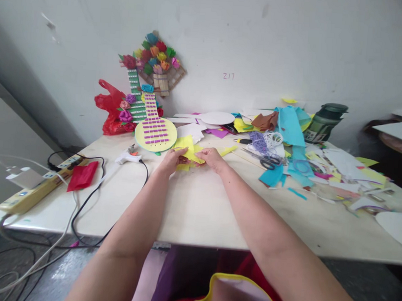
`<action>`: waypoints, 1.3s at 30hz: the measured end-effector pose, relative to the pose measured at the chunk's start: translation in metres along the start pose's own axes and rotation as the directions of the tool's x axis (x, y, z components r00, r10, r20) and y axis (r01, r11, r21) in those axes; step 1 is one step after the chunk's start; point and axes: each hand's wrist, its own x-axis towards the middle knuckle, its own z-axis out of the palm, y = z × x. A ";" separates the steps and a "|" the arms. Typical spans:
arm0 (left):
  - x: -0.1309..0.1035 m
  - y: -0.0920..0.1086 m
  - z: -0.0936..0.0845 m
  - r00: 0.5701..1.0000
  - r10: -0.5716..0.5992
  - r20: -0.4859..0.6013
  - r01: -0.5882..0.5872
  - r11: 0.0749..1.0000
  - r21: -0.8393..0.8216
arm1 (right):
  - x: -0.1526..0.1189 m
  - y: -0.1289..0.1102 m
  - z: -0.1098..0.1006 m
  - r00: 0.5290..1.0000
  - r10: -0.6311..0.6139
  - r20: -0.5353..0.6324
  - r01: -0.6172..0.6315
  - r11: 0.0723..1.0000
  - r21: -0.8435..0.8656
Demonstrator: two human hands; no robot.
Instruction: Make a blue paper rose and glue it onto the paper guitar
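My left hand (174, 161) pinches the left side of a piece of yellow paper (187, 143) above the table. On its right side, my right hand (210, 158) grips the same paper between thumb and fingers. More yellow paper lies under and just beyond my hands, with a strip reaching out to the right. Behind my left hand stands a pale yellow round-bodied paper guitar (155, 135) with purple and white bars. A white glue gun (129, 157) rests to the left of my left hand. Scissors with dark handles (269, 162) lie to the right of my right hand.
A power strip (34, 194) with cables and a red packet (82, 176) occupy the table's left side. Purple yarn (258, 143), blue crepe paper (292, 125), paper scraps (344, 167) and a dark green bottle (325, 125) are on the right. Paper flowers (156, 53) stand against the wall.
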 end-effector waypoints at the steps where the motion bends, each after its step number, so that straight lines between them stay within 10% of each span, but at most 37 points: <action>1: 0.000 0.000 0.000 1.000 0.010 -0.008 -0.010 1.000 0.003 | -0.001 -0.001 0.001 1.000 -0.001 -0.002 0.001 1.000 0.001; 13: -0.003 0.001 0.005 0.993 0.103 0.056 -0.109 0.987 0.121 | -0.001 -0.002 0.006 0.995 -0.035 -0.090 0.033 0.999 -0.026; 24: -0.004 0.002 0.005 0.990 0.132 0.058 -0.144 0.921 0.362 | 0.006 0.009 -0.004 0.998 -0.036 0.056 0.043 0.991 -0.125; 39: -0.005 0.005 0.004 0.998 0.068 0.008 -0.067 0.949 0.308 | 0.005 0.005 -0.005 1.000 0.003 0.000 -0.003 1.000 -0.002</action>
